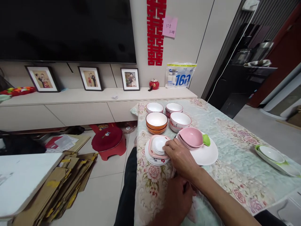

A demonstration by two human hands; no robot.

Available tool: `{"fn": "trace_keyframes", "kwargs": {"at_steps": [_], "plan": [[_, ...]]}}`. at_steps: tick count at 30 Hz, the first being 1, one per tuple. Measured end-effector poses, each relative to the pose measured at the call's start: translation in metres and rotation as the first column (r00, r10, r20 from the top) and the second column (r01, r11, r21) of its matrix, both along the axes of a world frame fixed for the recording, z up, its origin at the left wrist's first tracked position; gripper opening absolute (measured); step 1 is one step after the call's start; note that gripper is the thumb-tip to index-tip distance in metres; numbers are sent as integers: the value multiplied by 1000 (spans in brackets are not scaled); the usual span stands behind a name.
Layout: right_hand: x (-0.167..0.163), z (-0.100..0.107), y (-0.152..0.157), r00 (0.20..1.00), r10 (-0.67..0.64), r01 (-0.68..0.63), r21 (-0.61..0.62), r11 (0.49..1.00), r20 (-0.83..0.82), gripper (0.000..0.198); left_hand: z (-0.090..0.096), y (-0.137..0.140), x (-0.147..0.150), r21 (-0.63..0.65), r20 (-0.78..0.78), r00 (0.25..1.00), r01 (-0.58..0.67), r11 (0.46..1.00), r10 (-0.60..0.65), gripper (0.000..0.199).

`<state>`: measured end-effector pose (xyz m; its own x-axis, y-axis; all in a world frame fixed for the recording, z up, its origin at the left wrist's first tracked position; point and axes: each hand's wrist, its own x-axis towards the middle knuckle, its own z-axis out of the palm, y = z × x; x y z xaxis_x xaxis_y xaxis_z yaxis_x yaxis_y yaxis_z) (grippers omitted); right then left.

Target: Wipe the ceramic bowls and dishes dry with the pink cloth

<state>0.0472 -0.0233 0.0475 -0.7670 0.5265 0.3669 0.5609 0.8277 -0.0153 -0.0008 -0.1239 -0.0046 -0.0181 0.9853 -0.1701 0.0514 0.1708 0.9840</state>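
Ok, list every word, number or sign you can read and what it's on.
"囍", repeated: red paper strip.
"160", large and blue: plastic bag; its other print is too small to read.
"35", apparently: pink note; the rest of its handwriting is unclear.

Black television (68, 28) above low cabinet (77, 111), pale tiled floor (105, 188)
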Motion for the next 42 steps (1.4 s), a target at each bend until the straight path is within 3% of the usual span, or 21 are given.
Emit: {"fn": "trace_keyframes", "kwargs": {"at_steps": [4, 7, 10, 12, 15, 18, 20, 23, 26, 28, 32, 35, 39, 42], "plan": [[0, -3, 1, 999, 26, -24, -66, 998, 29, 19, -1, 0, -1, 26, -19, 1000, 7, 1000, -7, 18], [0, -11, 4, 998, 38, -42, -92, 995, -51, 22, -5, 0, -2, 56, 5, 1000, 15, 998, -15, 20], [-1, -18, 5, 972, 52, -65, -51, 997, -228, 21, -9, -2, -2, 31, 129, 991, 15, 999, -19, 16], [1, -17, 2, 931, 67, -76, -13, 997, -359, 20, -9, -3, -3, 9, 290, 957, 7, 1000, -10, 15], [15, -6, -11, 869, 67, -76, 1, 997, -490, 20, -5, -4, -7, 42, 507, 858, -112, 993, 75, 15], [37, 4, -33, 848, 31, -47, -16, 999, -529, 24, 2, -3, -14, -51, 663, 715, -254, 966, 223, 23], [50, 5, -49, 855, 11, -31, -31, 999, -518, 28, 6, -2, -19, -128, 779, 580, -222, 967, 236, 33], [59, -4, -68, 877, 19, -20, 2, 1000, -480, 29, 10, -2, -27, -131, 907, 388, -107, 986, 163, 44], [60, -17, -79, 889, 33, -21, 32, 999, -457, 27, 9, -3, -34, -141, 956, 263, 10, 990, 133, 42], [63, -22, -82, 880, 22, -34, -16, 999, -475, 30, 9, -3, -39, -163, 958, 244, 39, 986, 148, 43], [77, -26, -84, 850, -138, 52, -180, 982, -509, 37, 13, -1, -47, -238, 926, 298, -15, 971, 232, 53], [80, -34, -88, 885, -201, 104, -242, 965, -419, 36, 18, -1, -47, -250, 912, 327, -33, 968, 246, 60], [68, -56, -92, 932, -218, 129, -296, 946, -289, 52, 21, -2, -43, -217, 923, 322, -9, 976, 208, 62], [65, -67, -91, 904, -257, 149, -313, 938, -341, 39, 22, -1, -41, -227, 921, 325, 3, 974, 214, 60]]}}
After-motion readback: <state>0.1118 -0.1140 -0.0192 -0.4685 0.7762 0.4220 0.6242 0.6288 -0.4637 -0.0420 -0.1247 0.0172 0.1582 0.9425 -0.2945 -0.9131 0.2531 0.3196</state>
